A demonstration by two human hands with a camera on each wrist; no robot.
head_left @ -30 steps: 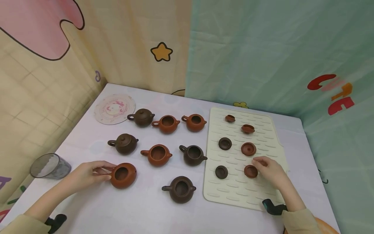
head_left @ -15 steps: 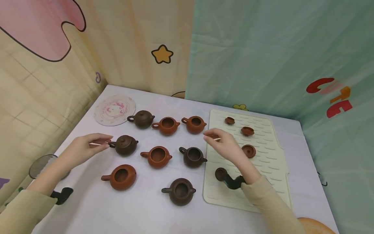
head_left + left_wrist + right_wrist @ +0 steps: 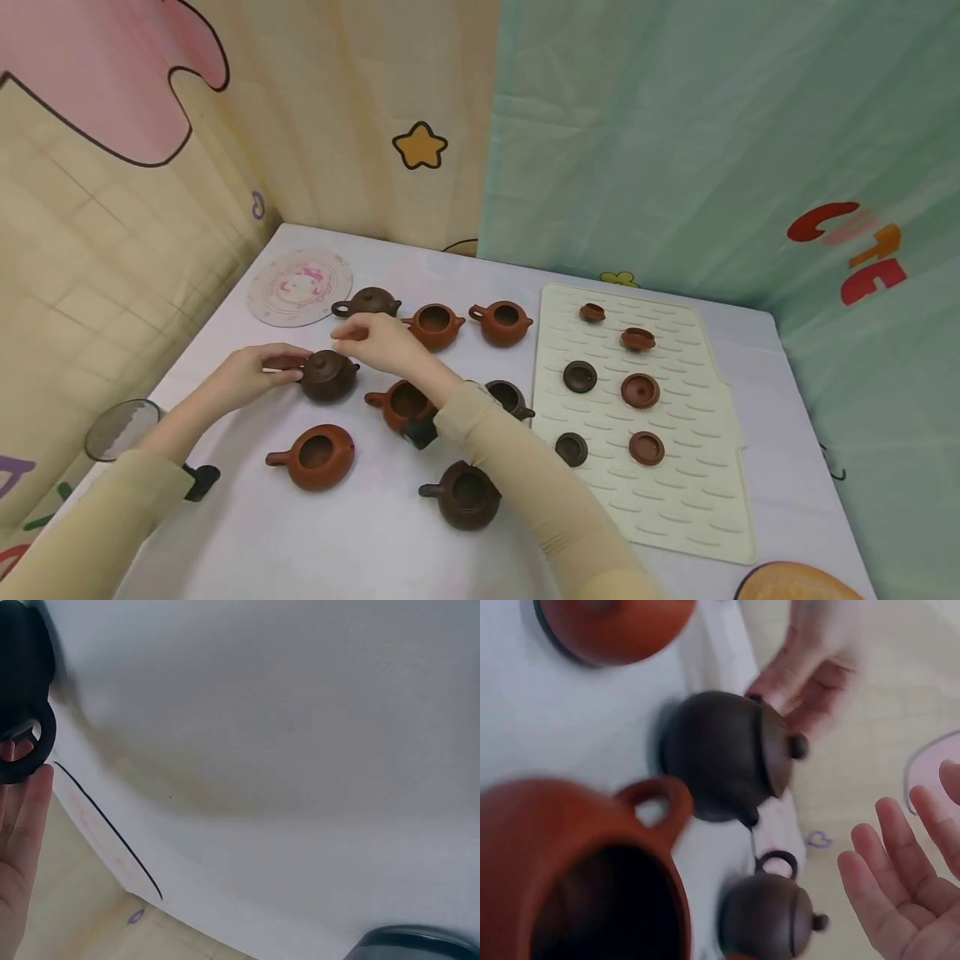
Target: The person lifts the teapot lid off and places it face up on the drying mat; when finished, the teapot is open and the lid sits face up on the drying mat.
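While the dark teapot [image 3: 327, 382] stands lidded on the desk [image 3: 337, 550], the left hand [image 3: 255, 375] pinches its handle [image 3: 48, 741]; the right hand [image 3: 378, 342], fingers [image 3: 866, 892] parted, empty, has crossed from the mat [image 3: 690, 492] toward its lid [image 3: 778, 754]; work apparently centres here.

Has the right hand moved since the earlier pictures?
Yes: the right hand has moved left, away from the cream mat, in the head view.

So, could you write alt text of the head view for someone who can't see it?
A person's left hand holds a dark lidded teapot, the right hand raised close by, holding nothing. Seven more pots, six lidless, stand on the table; six lids lie on a pale mat at right.
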